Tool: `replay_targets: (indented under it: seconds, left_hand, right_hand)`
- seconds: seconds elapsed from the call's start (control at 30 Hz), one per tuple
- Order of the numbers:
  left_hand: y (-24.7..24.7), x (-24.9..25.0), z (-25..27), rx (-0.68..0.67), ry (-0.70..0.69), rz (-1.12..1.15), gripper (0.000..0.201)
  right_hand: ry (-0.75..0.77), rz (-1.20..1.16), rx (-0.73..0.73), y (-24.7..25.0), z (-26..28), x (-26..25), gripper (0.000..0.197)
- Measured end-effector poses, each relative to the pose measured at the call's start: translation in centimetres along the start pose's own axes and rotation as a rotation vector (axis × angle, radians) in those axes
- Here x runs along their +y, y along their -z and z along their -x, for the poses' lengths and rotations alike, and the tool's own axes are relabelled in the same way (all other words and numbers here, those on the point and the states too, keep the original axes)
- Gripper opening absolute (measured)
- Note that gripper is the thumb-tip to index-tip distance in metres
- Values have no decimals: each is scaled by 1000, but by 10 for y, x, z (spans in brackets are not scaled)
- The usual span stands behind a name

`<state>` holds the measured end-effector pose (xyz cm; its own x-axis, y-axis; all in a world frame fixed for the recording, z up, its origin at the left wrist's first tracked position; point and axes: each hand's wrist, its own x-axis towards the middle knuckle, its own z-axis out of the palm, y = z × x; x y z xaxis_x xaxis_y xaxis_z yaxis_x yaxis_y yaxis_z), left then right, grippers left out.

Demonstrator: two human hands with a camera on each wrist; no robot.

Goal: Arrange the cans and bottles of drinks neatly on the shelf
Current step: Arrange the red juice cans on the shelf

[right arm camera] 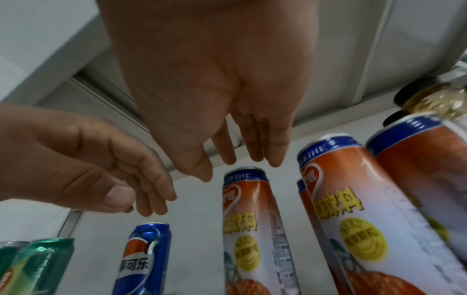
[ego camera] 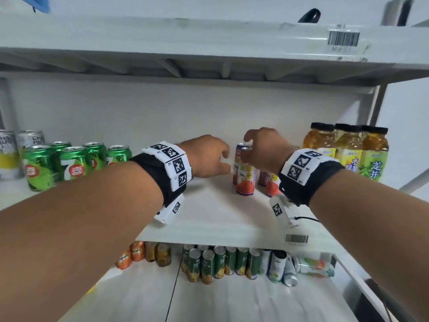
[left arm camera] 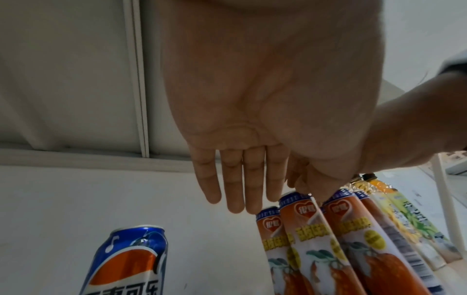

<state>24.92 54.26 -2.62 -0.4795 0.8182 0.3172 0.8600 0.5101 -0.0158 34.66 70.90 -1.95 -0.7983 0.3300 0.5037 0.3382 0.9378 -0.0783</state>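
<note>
A white metal shelving unit [ego camera: 209,219] stood against a pale wall [ego camera: 404,126], its boards carrying barcode labels [ego camera: 343,38] on their front edges, with a grey upright post [ego camera: 377,105] at the right under soft, even light.

Even, diffuse white light, fairly bright; source not in view. Shadows soft: dim band under the upper shelf [ego camera: 209,66], darker zone on the lower shelf [ego camera: 232,298]. Mild glare on the barcode label strip [ego camera: 343,38] and on the can tops [ego camera: 76,148]. Head view shows strong wide-angle bending at the edges; shelf lines curve, corners smear. Both wrist views are softer, warm-tinted, with palms close to the lens and out of focus. Motion blur on the orange cans [right arm camera: 366,199] at the right edge of the right wrist view. Left wrist view: the blue can [left arm camera: 131,259] is fairly sharp, with a specular highlight on its rim.
</note>
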Motion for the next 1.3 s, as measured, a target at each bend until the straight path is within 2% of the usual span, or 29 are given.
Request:
replay_targets:
  seconds: [0.1,0.23,0.43,0.53,0.7,0.83,0.97,1.03,1.17,1.3]
  left_hand:
    - [-9,-4,-14,-24,28,16,45]
    - [-18,-8,-20,-53,23,35,45]
    - [-11,-20,-6,-58,-12,173,51]
    - [-9,-31,11,-69,-29,339,53]
    - [-16,-61,47,-42,-61,671,25]
    - [-36,-82,71,17,-25,796,34]
    - [-55,-91,83,75,55,983,35]
    - [-61,-92,85,101,41,1009,44]
    - [-79,-94,91,78,11,1134,53]
    - [-92,-94,92,44,5,1181,45]
  right_hand:
    - [4,39,-82,-14,-17,2,29]
    - [24,14,-98,-22,-20,-2,23]
    - [64,-76,12,-6,-12,-26,30]
    - [41,-255,43,1,-5,-50,33]
    - [23,-476,86,-6,17,-93,31]
    - [-105,-745,131,-40,43,-115,48]
    - [-230,-954,24,-75,65,-122,57]
    - [-261,-1082,-7,-87,73,-123,52]
    - [-253,-1265,17,-95,81,-120,25]
    - [-239,-1289,60,-95,84,-118,28]
